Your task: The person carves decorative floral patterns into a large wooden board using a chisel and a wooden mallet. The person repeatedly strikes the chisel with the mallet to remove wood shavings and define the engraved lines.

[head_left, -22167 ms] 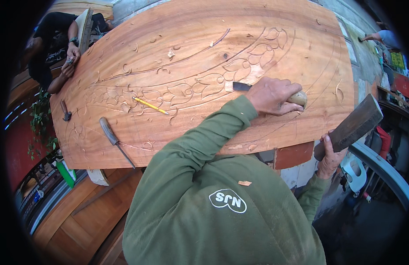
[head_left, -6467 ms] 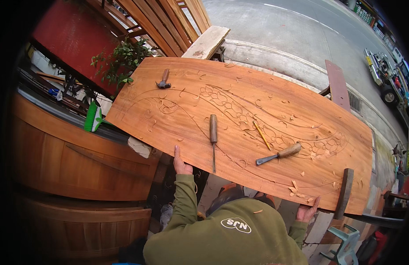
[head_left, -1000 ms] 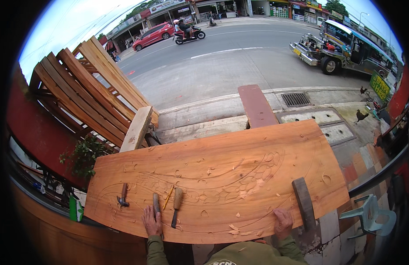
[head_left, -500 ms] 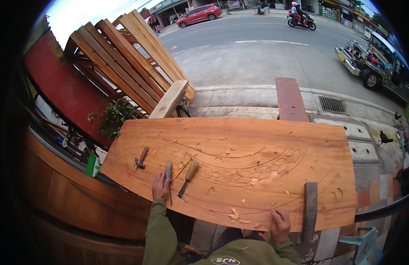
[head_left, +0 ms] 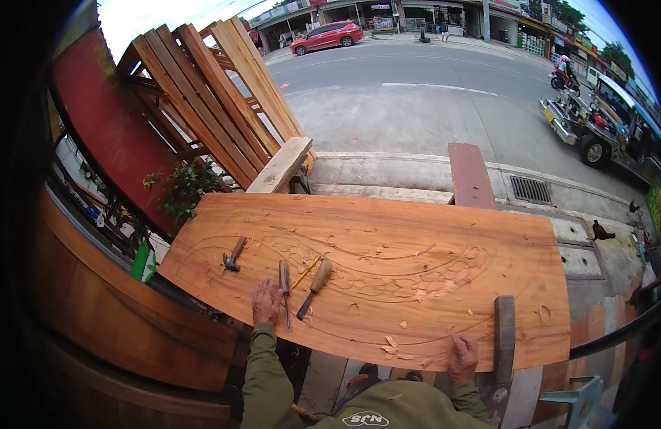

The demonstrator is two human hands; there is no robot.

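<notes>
A broad wooden panel (head_left: 409, 222) lies before me, carved with a curved band of leaves and flowers. My left hand (head_left: 266, 303) rests on its near left part, fingers stretched out, holding nothing. Just right of those fingers lies a slim chisel (head_left: 285, 286) with a wooden handle. Beside it are a yellow pencil (head_left: 306, 272) and a thicker-handled gouge (head_left: 315, 287). A claw hammer (head_left: 235, 254) lies farther left. At the near edge on the right, my right hand (head_left: 463, 357) rests with loosely bent fingers and nothing visible in them.
A dark wooden block (head_left: 504, 336) stands across the panel's near right edge. Wood shavings (head_left: 392, 347) are scattered about. Tall timber frames (head_left: 202, 100) lean at the back left, beside a plant (head_left: 184, 189). A light blue stool (head_left: 580, 400) stands at lower right. Beyond lies a road with vehicles.
The view has tilted up slightly. My left fingers now lie a little farther from the chisel; my right hand stays at the panel's edge. A motorcycle has moved right along the road.
</notes>
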